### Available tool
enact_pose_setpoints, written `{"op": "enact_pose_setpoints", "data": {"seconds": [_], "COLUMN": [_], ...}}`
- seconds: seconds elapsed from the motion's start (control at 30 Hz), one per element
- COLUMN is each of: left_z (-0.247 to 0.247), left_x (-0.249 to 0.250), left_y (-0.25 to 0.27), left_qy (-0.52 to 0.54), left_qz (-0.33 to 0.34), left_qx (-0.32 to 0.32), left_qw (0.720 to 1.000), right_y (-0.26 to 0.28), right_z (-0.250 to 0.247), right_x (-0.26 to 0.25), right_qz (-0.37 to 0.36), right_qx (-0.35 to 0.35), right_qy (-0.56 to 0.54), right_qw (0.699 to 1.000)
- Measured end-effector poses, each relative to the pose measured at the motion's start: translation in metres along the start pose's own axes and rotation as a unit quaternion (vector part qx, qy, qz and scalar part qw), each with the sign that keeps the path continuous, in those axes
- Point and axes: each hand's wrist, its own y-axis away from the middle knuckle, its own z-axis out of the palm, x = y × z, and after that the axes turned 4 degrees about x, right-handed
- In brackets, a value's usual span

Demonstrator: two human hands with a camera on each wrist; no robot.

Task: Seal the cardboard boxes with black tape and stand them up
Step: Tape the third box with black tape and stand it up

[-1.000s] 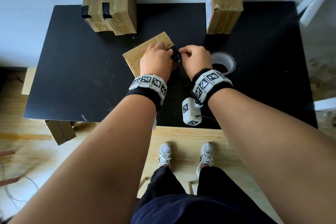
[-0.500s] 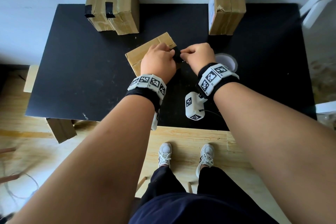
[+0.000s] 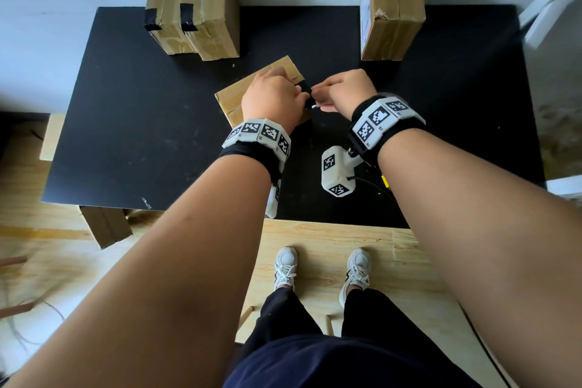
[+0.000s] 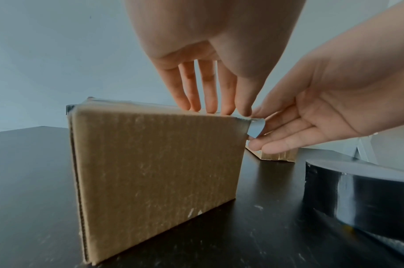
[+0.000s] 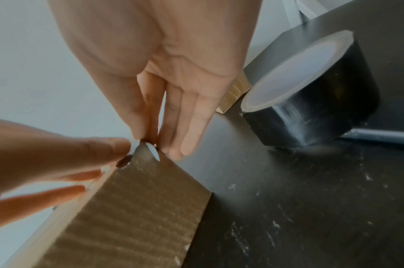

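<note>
A brown cardboard box [image 3: 231, 98] lies in the middle of the black table [image 3: 126, 123]. My left hand [image 3: 272, 98] presses straight fingers [image 4: 210, 101] down on its top edge, over a strip of black tape [image 4: 256, 127]. My right hand [image 3: 340, 88] pinches the strip's loose end [image 5: 150, 150] at the box's right corner. The black tape roll [image 4: 356, 195] lies flat on the table just right of the box [image 4: 155, 172]. In the head view my right wrist hides the roll. The right wrist view shows the roll [image 5: 311, 101] beyond my right hand [image 5: 173, 101].
Two boxes with black tape tabs [image 3: 192, 12] stand together at the back left. Another box [image 3: 392, 6] stands at the back right. A white frame [image 3: 551, 3] juts in at the far right. A cardboard piece [image 3: 107, 227] sticks out under the table's front left edge.
Both hands stay at the box's right corner. My right wrist has shifted slightly and now covers the tape roll in the head view.
</note>
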Motion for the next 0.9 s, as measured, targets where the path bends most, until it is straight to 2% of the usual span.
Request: {"op": "enact_pose_setpoints", "data": {"seconds": [0.13,0.23,0.4,0.53,0.9], "left_z": [-0.001,0.001,0.002,0.002,0.0], "left_x": [-0.002,-0.003,-0.004,-0.003,-0.008], "left_y": [-0.003,-0.005,-0.007,-0.007,-0.007], "left_qy": [0.005,0.005,0.005,0.004,0.015], "left_qz": [0.006,0.009,0.004,0.003,0.018], "left_qx": [-0.003,-0.009,-0.009,-0.006,-0.012], "left_qw": [1.0,1.0,1.0,1.0,1.0], "right_y": [-0.001,-0.005,-0.01,-0.016,-0.021], "right_z": [-0.006,-0.007,-0.007,-0.005,-0.002], "right_x": [0.0,0.001,0.001,0.002,0.005], "right_qz": [0.05,0.05,0.023,-0.017,-0.119], "right_qx": [-0.043,-0.051,-0.056,-0.036,0.0], "right_qy": [-0.087,-0.08,-0.033,0.056,0.192], "right_qw": [0.994,0.994,0.998,0.998,0.974]}}
